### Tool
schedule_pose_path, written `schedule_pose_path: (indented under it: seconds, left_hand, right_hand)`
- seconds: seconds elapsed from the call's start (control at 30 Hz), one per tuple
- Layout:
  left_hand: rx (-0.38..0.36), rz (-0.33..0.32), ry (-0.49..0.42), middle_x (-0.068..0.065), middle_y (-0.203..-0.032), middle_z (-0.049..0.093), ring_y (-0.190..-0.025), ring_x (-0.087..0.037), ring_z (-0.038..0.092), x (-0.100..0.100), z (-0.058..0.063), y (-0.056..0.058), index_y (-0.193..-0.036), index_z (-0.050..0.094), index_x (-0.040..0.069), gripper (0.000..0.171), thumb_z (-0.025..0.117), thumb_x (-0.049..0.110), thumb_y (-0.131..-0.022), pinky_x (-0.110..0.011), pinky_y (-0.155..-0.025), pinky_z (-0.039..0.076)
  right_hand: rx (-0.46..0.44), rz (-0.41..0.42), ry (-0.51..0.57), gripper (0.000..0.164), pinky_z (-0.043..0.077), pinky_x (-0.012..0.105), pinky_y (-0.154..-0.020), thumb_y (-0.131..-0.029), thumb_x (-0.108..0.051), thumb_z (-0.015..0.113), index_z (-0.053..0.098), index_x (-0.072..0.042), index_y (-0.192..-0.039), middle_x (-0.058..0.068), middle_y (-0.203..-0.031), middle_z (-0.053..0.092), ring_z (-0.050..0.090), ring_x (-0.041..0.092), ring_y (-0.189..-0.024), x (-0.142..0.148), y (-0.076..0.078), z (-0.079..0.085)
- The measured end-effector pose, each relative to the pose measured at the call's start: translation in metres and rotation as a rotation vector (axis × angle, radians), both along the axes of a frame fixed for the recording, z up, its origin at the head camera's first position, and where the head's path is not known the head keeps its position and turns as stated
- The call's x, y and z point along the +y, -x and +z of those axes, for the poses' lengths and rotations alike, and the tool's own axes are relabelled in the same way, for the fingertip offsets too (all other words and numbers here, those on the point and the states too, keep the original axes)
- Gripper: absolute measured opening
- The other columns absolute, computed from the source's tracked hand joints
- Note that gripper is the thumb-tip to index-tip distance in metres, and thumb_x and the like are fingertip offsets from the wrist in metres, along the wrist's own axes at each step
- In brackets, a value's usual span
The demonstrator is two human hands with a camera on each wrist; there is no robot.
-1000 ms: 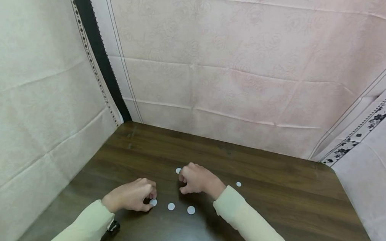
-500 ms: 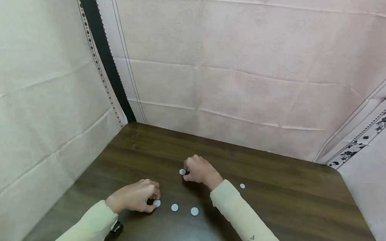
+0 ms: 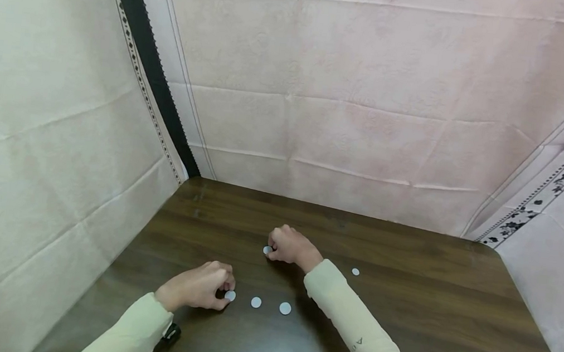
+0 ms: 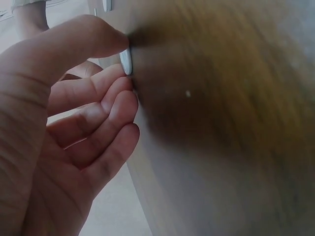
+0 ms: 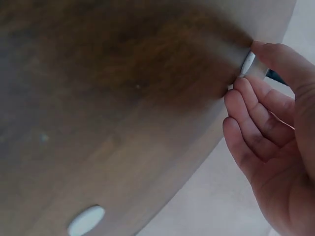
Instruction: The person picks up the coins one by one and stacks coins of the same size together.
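Note:
My left hand [image 3: 197,287] pinches a small white disc [image 3: 230,295] between thumb and fingers, down at the tabletop. The left wrist view shows that disc [image 4: 126,61] nearly edge-on between the thumb tip and the index finger. Farther back, my right hand [image 3: 292,248] holds another white disc [image 3: 267,250] by its edges against the table. In the right wrist view this disc [image 5: 247,63] sits between thumb and fingertips. Two more white discs lie flat to the right of my left hand, a smaller one [image 3: 256,302] and a larger one [image 3: 285,308].
Off to the right of my right hand lies a small white disc [image 3: 356,272]. The dark wood-grain table [image 3: 420,322] has pale patterned cloth [image 3: 347,120] hanging behind it and at both sides. A dark band [image 3: 155,75] runs down the back left corner.
My right hand has moved slightly back and closed its thumb and fingers about the rear disc. The left hand keeps its pinch. The whole view has shifted a little to the right.

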State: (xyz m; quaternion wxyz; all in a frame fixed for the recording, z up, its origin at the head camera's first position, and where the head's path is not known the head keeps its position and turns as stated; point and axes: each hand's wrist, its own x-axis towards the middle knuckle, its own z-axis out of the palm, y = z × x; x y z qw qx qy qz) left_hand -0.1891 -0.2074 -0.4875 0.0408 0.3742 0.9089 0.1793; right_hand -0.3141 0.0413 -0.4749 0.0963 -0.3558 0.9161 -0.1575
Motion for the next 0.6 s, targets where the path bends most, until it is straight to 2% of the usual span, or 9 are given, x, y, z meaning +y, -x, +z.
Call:
schedule_pose_path:
  seconds: [0.07,0.2,0.3,0.4,0.53,0.6]
  left_hand:
    - [-0.012,0.002,0.000,0.006,-0.084,0.064,-0.074,-0.003,0.056,0.000,0.001,-0.001,-0.085,0.075,0.012,0.005,0.079,0.013,-0.088,-0.017,-0.067,0.049]
    - [-0.033,0.014,0.002,0.005,-0.085,0.064,-0.075,-0.002,0.056,0.000,0.001,-0.002,-0.087,0.076,0.012,0.005,0.079,0.013,-0.090,-0.018,-0.068,0.050]
    - [-0.042,0.026,0.003,0.005,-0.086,0.064,-0.075,-0.003,0.057,0.001,0.002,-0.003,-0.087,0.075,0.011,0.005,0.079,0.013,-0.090,-0.019,-0.068,0.051]
    - [-0.053,0.041,0.011,0.005,-0.086,0.065,-0.075,-0.003,0.057,0.002,0.003,-0.004,-0.087,0.075,0.012,0.005,0.079,0.014,-0.091,-0.019,-0.069,0.051]
    - [-0.069,0.053,0.016,0.005,-0.087,0.064,-0.075,-0.002,0.057,0.002,0.003,-0.004,-0.087,0.075,0.012,0.006,0.079,0.016,-0.091,-0.019,-0.069,0.051]
    - [-0.074,0.054,0.014,0.006,-0.086,0.064,-0.075,-0.002,0.057,0.002,0.002,-0.003,-0.087,0.075,0.012,0.006,0.079,0.016,-0.091,-0.019,-0.069,0.051]
  right_hand:
    - [0.001,0.012,-0.010,0.016,0.047,0.021,-0.061,-0.097,-0.019,0.077,0.075,-0.009,-0.084,-0.005,-0.071,0.062,0.051,0.007,-0.060,-0.002,0.000,0.001]
    - [0.000,0.034,-0.045,0.046,0.035,0.021,-0.050,-0.100,-0.016,0.073,0.055,-0.015,-0.058,-0.009,-0.050,0.039,0.037,0.006,-0.045,-0.008,0.000,0.005]
    - [-0.002,0.030,-0.082,0.056,0.031,0.021,-0.048,-0.099,-0.014,0.073,0.042,-0.017,-0.053,-0.009,-0.046,0.033,0.032,0.006,-0.042,-0.012,-0.001,0.009]
    - [-0.005,0.007,-0.118,0.050,0.034,0.022,-0.049,-0.097,-0.015,0.077,0.048,-0.018,-0.056,-0.009,-0.051,0.040,0.036,0.006,-0.046,-0.015,-0.001,0.012]
    - [0.022,-0.009,-0.161,0.027,0.043,0.024,-0.057,-0.092,-0.020,0.080,0.061,-0.015,-0.074,-0.005,-0.067,0.055,0.048,0.009,-0.056,-0.018,0.000,0.011]
    - [0.047,-0.009,-0.180,0.022,0.045,0.025,-0.060,-0.089,-0.023,0.081,0.062,-0.014,-0.082,-0.002,-0.074,0.059,0.050,0.011,-0.061,-0.020,0.002,0.009]
